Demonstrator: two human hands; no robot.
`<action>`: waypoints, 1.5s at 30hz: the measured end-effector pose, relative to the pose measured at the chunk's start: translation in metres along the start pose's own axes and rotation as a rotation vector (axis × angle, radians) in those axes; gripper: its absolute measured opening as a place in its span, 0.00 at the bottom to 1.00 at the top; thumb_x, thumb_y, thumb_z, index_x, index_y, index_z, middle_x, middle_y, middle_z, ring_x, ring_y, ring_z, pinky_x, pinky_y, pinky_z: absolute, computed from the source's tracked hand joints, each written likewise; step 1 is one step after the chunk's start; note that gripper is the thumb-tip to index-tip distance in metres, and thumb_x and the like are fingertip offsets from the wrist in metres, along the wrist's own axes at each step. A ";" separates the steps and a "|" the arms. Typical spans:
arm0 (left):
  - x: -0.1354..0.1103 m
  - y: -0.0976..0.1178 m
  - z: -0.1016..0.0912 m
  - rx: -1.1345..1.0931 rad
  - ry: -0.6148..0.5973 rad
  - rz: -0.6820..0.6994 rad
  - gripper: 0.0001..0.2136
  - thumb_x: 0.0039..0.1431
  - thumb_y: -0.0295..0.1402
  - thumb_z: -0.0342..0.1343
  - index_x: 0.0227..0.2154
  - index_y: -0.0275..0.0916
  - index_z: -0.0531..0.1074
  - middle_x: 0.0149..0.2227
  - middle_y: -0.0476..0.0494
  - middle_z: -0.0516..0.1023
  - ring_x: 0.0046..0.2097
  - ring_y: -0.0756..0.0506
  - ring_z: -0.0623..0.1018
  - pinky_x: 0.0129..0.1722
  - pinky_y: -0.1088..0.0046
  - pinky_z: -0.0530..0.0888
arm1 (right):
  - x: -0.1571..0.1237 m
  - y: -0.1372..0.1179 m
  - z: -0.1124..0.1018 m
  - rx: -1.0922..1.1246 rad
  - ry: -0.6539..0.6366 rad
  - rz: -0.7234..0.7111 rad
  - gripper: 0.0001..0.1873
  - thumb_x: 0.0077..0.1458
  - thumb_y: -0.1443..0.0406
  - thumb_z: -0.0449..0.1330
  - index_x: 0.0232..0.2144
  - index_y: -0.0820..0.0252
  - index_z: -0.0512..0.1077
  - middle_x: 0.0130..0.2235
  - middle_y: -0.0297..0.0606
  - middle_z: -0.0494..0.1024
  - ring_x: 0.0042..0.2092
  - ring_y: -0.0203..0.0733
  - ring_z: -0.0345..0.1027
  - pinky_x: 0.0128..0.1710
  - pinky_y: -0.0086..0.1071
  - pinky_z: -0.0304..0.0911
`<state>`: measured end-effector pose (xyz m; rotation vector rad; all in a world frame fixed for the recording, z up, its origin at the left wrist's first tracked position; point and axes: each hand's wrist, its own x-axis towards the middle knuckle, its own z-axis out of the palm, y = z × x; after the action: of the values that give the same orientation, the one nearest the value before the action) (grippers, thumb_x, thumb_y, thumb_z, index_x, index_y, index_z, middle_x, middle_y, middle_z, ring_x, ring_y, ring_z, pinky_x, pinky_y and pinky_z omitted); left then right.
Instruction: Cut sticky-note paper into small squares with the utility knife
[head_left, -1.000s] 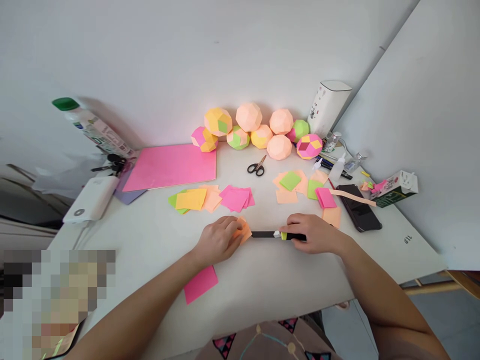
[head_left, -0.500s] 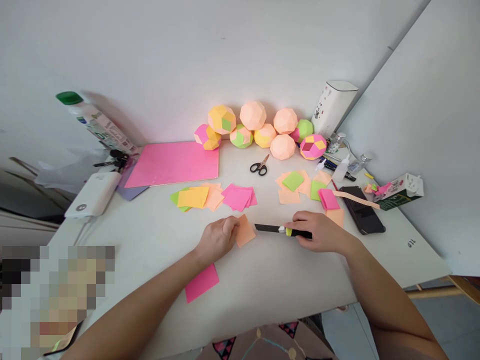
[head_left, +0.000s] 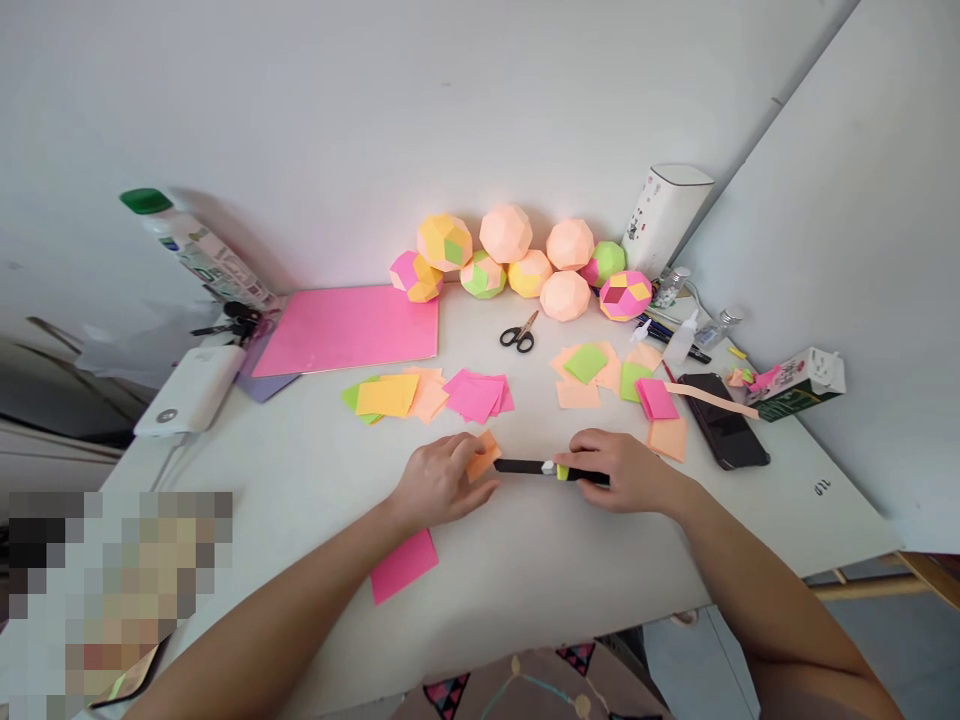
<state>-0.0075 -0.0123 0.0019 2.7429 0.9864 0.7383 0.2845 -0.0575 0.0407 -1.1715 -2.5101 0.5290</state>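
Note:
My left hand (head_left: 439,480) presses a small orange paper square (head_left: 484,455) flat on the white table (head_left: 525,560), fingers closed over its near edge. My right hand (head_left: 619,468) grips a black tool with a yellow-green band (head_left: 541,467), lying level, its dark tip touching the orange square's right side. A pink paper square (head_left: 403,564) lies just below my left wrist. Loose coloured paper squares (head_left: 427,394) sit just beyond my hands.
Several paper polyhedron balls (head_left: 525,262) line the back wall. Scissors (head_left: 517,334), a pink sheet (head_left: 346,328), a white power bank (head_left: 189,390), a phone (head_left: 724,430), a carton (head_left: 795,382) and a white box (head_left: 664,218) lie around. The table's edge runs near my body.
My right hand slid the black tool left against the orange square. My left fingers covered more of the square, which had shown more fully half a second ago.

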 end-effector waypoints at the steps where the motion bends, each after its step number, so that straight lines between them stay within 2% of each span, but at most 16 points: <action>1: 0.000 0.000 0.000 -0.004 -0.007 0.003 0.13 0.60 0.45 0.49 0.36 0.39 0.65 0.29 0.47 0.74 0.27 0.48 0.73 0.23 0.75 0.64 | 0.001 0.000 0.002 0.008 0.027 -0.009 0.22 0.51 0.71 0.52 0.46 0.56 0.75 0.38 0.41 0.74 0.36 0.39 0.68 0.34 0.31 0.65; 4: 0.000 0.000 0.002 0.003 0.020 -0.026 0.09 0.63 0.38 0.46 0.32 0.39 0.66 0.25 0.49 0.71 0.24 0.50 0.70 0.22 0.76 0.61 | 0.002 0.000 0.005 0.002 0.056 -0.013 0.21 0.52 0.70 0.52 0.47 0.57 0.75 0.38 0.42 0.74 0.36 0.40 0.68 0.34 0.31 0.65; 6: 0.000 -0.001 0.005 -0.008 0.063 -0.057 0.10 0.65 0.33 0.44 0.29 0.39 0.66 0.22 0.50 0.70 0.23 0.51 0.68 0.22 0.77 0.59 | 0.001 0.002 0.005 -0.013 0.050 -0.004 0.21 0.51 0.70 0.52 0.46 0.57 0.75 0.38 0.42 0.74 0.36 0.39 0.68 0.33 0.31 0.65; 11: 0.000 -0.004 0.008 -0.161 0.191 -0.117 0.11 0.65 0.31 0.46 0.26 0.39 0.66 0.20 0.52 0.66 0.22 0.52 0.65 0.21 0.77 0.60 | -0.001 0.005 0.001 -0.034 0.053 -0.014 0.21 0.51 0.70 0.52 0.46 0.58 0.75 0.38 0.43 0.74 0.36 0.40 0.68 0.33 0.32 0.66; 16: 0.005 -0.002 -0.004 -0.235 0.455 -0.136 0.10 0.64 0.32 0.49 0.26 0.39 0.65 0.21 0.52 0.67 0.23 0.52 0.67 0.21 0.78 0.64 | -0.001 0.005 -0.004 -0.039 0.061 -0.020 0.21 0.51 0.71 0.52 0.46 0.58 0.75 0.36 0.42 0.73 0.35 0.40 0.68 0.33 0.31 0.67; 19: 0.009 0.001 -0.016 -0.269 0.576 -0.097 0.09 0.64 0.31 0.51 0.26 0.40 0.64 0.21 0.53 0.68 0.24 0.52 0.68 0.23 0.78 0.66 | -0.001 0.005 -0.007 -0.054 0.075 -0.029 0.21 0.52 0.71 0.52 0.47 0.57 0.74 0.37 0.42 0.73 0.36 0.40 0.69 0.32 0.31 0.67; 21: 0.011 0.003 -0.024 -0.295 0.640 -0.019 0.06 0.63 0.30 0.52 0.29 0.40 0.66 0.25 0.50 0.72 0.26 0.52 0.69 0.25 0.77 0.68 | -0.002 0.005 -0.008 -0.069 0.084 -0.034 0.21 0.52 0.71 0.51 0.47 0.57 0.74 0.37 0.42 0.74 0.36 0.40 0.69 0.33 0.32 0.68; 23: 0.013 0.004 -0.030 -0.299 0.691 0.044 0.03 0.62 0.27 0.53 0.32 0.40 0.67 0.29 0.48 0.75 0.30 0.50 0.71 0.29 0.73 0.71 | -0.002 0.005 -0.008 -0.081 0.082 -0.036 0.21 0.53 0.71 0.51 0.47 0.57 0.74 0.37 0.42 0.74 0.36 0.41 0.70 0.33 0.32 0.68; 25: 0.013 0.006 -0.036 -0.298 0.727 0.067 0.04 0.61 0.25 0.53 0.35 0.40 0.68 0.31 0.47 0.75 0.33 0.49 0.72 0.32 0.71 0.72 | -0.002 0.005 -0.008 -0.084 0.071 -0.038 0.22 0.52 0.71 0.51 0.48 0.57 0.73 0.38 0.43 0.74 0.36 0.41 0.70 0.32 0.32 0.68; 28: 0.012 0.009 -0.044 -0.302 0.732 0.113 0.07 0.59 0.21 0.52 0.37 0.40 0.69 0.32 0.47 0.73 0.37 0.47 0.73 0.34 0.69 0.74 | -0.002 0.006 -0.007 -0.080 0.059 -0.036 0.22 0.52 0.71 0.51 0.48 0.57 0.73 0.38 0.43 0.74 0.36 0.41 0.70 0.32 0.32 0.68; 31: 0.011 0.013 -0.053 -0.317 0.684 0.201 0.10 0.59 0.19 0.49 0.40 0.39 0.70 0.36 0.43 0.75 0.41 0.45 0.74 0.35 0.66 0.75 | -0.002 0.006 -0.006 -0.073 0.048 -0.024 0.22 0.51 0.71 0.51 0.48 0.56 0.73 0.37 0.42 0.74 0.36 0.41 0.70 0.32 0.31 0.68; 37: 0.010 0.021 -0.066 -0.294 0.626 0.271 0.15 0.59 0.16 0.44 0.41 0.39 0.70 0.42 0.40 0.76 0.44 0.45 0.76 0.36 0.67 0.77 | -0.003 0.008 -0.004 -0.064 0.017 0.000 0.23 0.50 0.72 0.51 0.48 0.57 0.73 0.38 0.42 0.73 0.36 0.41 0.69 0.32 0.32 0.67; 42: 0.009 0.025 -0.067 -0.319 0.625 0.295 0.17 0.56 0.14 0.45 0.42 0.36 0.71 0.40 0.39 0.75 0.45 0.44 0.75 0.37 0.67 0.78 | -0.004 0.009 -0.003 -0.054 -0.006 0.015 0.24 0.50 0.72 0.51 0.48 0.57 0.73 0.38 0.42 0.73 0.36 0.41 0.69 0.34 0.32 0.67; 45: 0.009 0.022 -0.062 -0.303 0.647 0.263 0.18 0.55 0.14 0.47 0.43 0.37 0.71 0.40 0.40 0.75 0.44 0.44 0.76 0.36 0.66 0.77 | -0.004 0.008 -0.003 -0.057 -0.017 0.028 0.24 0.49 0.72 0.51 0.49 0.57 0.73 0.38 0.42 0.73 0.36 0.40 0.69 0.34 0.32 0.67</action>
<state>-0.0192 -0.0262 0.0655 2.4170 0.5209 1.7291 0.2936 -0.0547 0.0390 -1.2299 -2.5422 0.4800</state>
